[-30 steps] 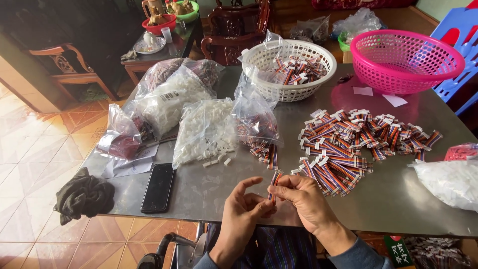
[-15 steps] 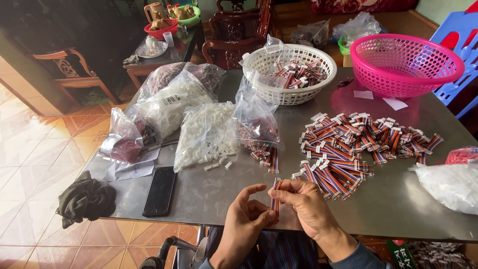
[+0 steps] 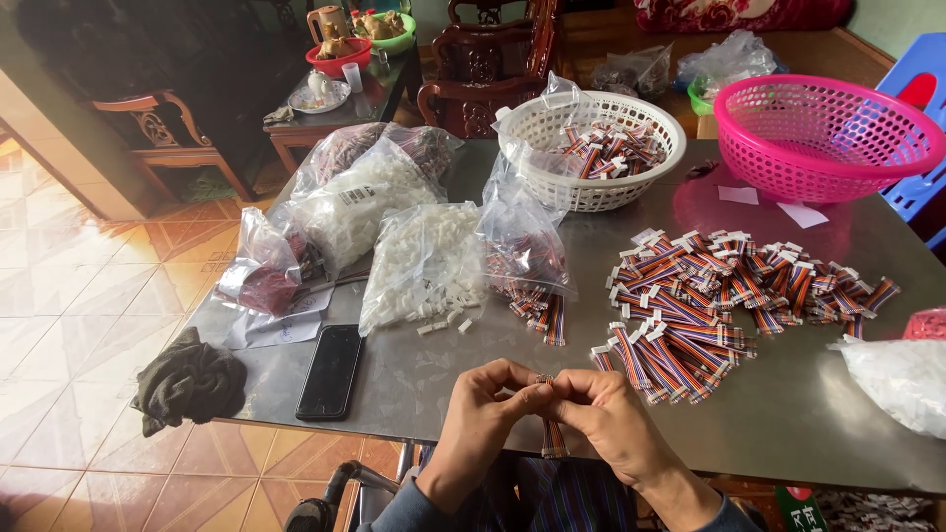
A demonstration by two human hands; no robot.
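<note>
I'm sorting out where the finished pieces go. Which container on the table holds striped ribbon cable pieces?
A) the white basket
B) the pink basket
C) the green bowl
A: the white basket holds a heap of striped ribbon cable pieces, while the pink basket beside it shows no such pieces inside.

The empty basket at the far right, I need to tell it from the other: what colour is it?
Bright pink basket, clearest in the head view.
</note>
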